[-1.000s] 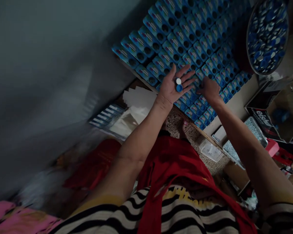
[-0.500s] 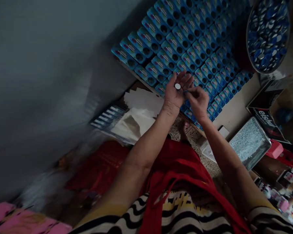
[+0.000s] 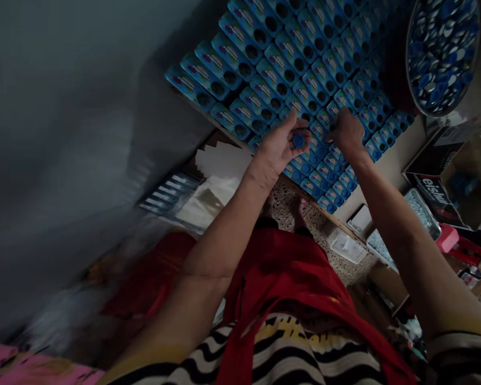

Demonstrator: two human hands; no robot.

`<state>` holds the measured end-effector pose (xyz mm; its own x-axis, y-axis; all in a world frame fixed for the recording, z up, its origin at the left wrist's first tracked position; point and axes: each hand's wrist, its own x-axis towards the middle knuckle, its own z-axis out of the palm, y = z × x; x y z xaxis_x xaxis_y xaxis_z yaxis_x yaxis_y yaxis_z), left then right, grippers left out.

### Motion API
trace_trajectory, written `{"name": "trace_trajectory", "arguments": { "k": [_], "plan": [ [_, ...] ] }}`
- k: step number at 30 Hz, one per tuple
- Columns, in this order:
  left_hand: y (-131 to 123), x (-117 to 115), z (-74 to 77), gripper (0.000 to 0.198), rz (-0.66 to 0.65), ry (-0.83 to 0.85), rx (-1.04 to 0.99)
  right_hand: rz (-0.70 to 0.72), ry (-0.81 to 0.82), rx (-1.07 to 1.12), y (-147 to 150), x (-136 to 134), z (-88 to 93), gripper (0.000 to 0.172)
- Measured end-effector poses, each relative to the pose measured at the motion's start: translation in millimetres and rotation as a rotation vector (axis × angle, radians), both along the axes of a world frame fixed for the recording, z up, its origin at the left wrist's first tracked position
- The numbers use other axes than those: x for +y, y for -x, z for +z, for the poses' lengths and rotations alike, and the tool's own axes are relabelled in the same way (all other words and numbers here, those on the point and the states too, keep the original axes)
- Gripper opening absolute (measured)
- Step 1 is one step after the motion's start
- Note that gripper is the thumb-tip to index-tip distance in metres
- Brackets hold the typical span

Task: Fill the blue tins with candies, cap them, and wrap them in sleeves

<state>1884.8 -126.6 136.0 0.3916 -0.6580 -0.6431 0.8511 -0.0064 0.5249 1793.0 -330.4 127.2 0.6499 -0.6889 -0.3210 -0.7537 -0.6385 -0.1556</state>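
My left hand (image 3: 278, 144) is turned palm up above the front rows of blue packs, its fingers half curled around a round blue cap (image 3: 298, 140). Farther right, my right hand (image 3: 348, 131) reaches down over the rows with its fingers drawn together. Its fingertips are dark and partly hidden, so I cannot make out what is in them. The blue printed packs (image 3: 240, 40) lie in close slanting rows on a table. Many show a dark round hole at one end; those nearer the front right have blue rounds there.
A large round bowl (image 3: 409, 64) at the upper right holds many blue and silver discs. An open carton (image 3: 433, 187) and a metal tray (image 3: 435, 227) of small pale pieces stand right. White sheets (image 3: 224, 166) lie to the left, near a grey wall (image 3: 84, 107).
My right hand has left my left palm and moved right over the packs. My left hand has shifted slightly left; a white-faced disc showed in it before, a blue cap shows now.
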Motion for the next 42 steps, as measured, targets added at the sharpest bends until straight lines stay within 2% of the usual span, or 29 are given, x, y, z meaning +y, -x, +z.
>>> {"name": "trace_trajectory", "arguments": {
  "k": [2, 5, 9, 11, 13, 17, 20, 24, 25, 27, 29, 31, 33, 35, 37, 39, 40, 42],
  "plan": [
    [2.8, 0.2, 1.5, 0.042, 0.019, -0.023, 0.024, 0.037, -0.005, 0.011, 0.7, 10.1, 15.4, 0.026],
    [9.5, -3.7, 1.8, 0.041, 0.039, -0.063, 0.050, 0.143, -0.053, -0.104, 9.0, 41.7, 33.3, 0.017],
    [25.5, -14.8, -3.9, 0.043, 0.064, -0.068, 0.056, 0.262, -0.180, -0.251, 26.6, 92.9, 33.5, 0.023],
    [34.2, -18.9, -5.9, 0.045, 0.081, -0.078, 0.058, 0.281, -0.250, -0.307, 35.8, 103.6, 28.3, 0.027],
    [40.1, -19.8, -5.1, 0.044, 0.103, -0.105, 0.055, 0.220, -0.256, -0.360, 43.5, 95.8, 23.5, 0.032],
    [39.6, -13.1, 2.4, 0.036, 0.126, -0.176, -0.017, 0.025, -0.083, -0.362, 45.6, 41.7, 17.0, 0.034],
    [35.0, -7.6, 7.5, 0.031, 0.156, -0.243, -0.102, 0.046, -0.046, -0.207, 33.0, 6.6, 15.3, 0.026],
    [37.3, -10.6, 14.9, 0.024, 0.212, -0.293, -0.209, 0.115, -0.062, -0.021, 6.3, -13.3, 12.3, 0.010],
    [39.5, -14.2, 18.9, 0.022, 0.228, -0.295, -0.239, 0.108, -0.069, 0.002, -0.7, -16.7, 10.4, 0.011],
    [43.8, -26.4, 32.0, 0.018, 0.254, -0.287, -0.305, 0.084, -0.093, 0.030, -12.3, -22.8, 5.7, 0.031],
    [45.3, -47.4, 51.4, 0.013, 0.259, -0.256, -0.378, 0.075, -0.121, 0.044, -17.7, -25.7, 2.7, 0.049],
    [41.3, -78.7, 73.6, 0.012, 0.195, -0.192, -0.459, 0.084, -0.154, -0.003, -12.6, -24.3, 5.1, 0.052],
    [31.0, -119.5, 92.6, 0.015, 0.069, -0.102, -0.575, 0.073, -0.176, -0.105, 5.0, -23.8, 16.1, 0.043],
    [17.3, -166.1, 102.9, 0.025, -0.069, -0.015, -0.730, 0.020, -0.143, -0.230, 33.0, -33.5, 36.3, 0.026],
    [5.0, -213.2, 102.5, 0.036, -0.189, 0.050, -0.879, -0.065, -0.031, -0.342, 64.4, -59.3, 60.8, 0.010],
    [-1.7, -255.2, 93.1, 0.042, -0.302, 0.094, -0.974, -0.196, 0.127, -0.438, 90.2, -97.8, 79.8, 0.020],
    [-2.6, -272.9, 86.2, 0.043, -0.349, 0.111, -1.004, -0.248, 0.189, -0.462, 98.5, -118.6, 84.0, 0.024],
    [-0.5, -301.0, 70.6, 0.042, -0.414, 0.129, -1.039, -0.303, 0.247, -0.473, 103.1, -155.3, 79.6, 0.033]
  ]
}}
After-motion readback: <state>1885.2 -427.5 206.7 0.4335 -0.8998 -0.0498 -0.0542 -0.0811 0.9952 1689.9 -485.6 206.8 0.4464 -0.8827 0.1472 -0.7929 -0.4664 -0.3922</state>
